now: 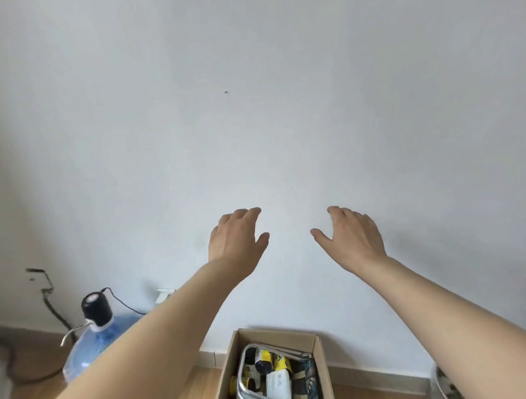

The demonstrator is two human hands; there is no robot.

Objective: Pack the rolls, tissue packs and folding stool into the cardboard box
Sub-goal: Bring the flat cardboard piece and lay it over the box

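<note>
The cardboard box [277, 337] stands open by the wall. Inside are the folding stool [245, 391], yellow-black rolls [270, 362] and a white tissue pack [278, 385]. Above it the left hand [235, 238] and right hand [352, 236] hang apart, fingers relaxed, empty. The left forearm partly hides a blue water jug [84, 355].

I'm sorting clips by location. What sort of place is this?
Probably a room in a home: a white wall, a wood-look floor with a skirting board, and a blue water jug topped by a pump near the cardboard box.
</note>
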